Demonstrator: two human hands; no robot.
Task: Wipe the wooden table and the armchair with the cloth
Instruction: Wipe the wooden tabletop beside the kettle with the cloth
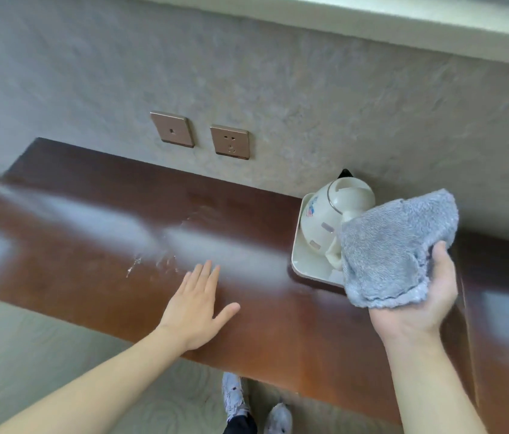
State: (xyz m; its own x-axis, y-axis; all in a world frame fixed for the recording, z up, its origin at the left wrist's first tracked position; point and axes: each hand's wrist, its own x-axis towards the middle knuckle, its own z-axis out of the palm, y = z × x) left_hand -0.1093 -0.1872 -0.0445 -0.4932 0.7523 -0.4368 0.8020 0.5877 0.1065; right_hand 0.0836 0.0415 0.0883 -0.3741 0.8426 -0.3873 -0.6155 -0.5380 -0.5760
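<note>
A dark brown wooden table [96,220] runs along the wall, with pale streaks and smears near its middle. My left hand [197,305] lies flat on the tabletop near the front edge, fingers straight and spread. My right hand [428,296] is raised palm-up above the table's right part and holds a folded grey fluffy cloth [394,245], thumb curled over its right edge. The cloth covers part of the tray behind it. No armchair is in view.
A cream kettle [331,211] stands on a white square tray [306,261] at the back right against the wall. Two bronze wall sockets [229,141] sit above the table. Pale carpet [28,339] and my grey slippers [234,393] lie below the front edge.
</note>
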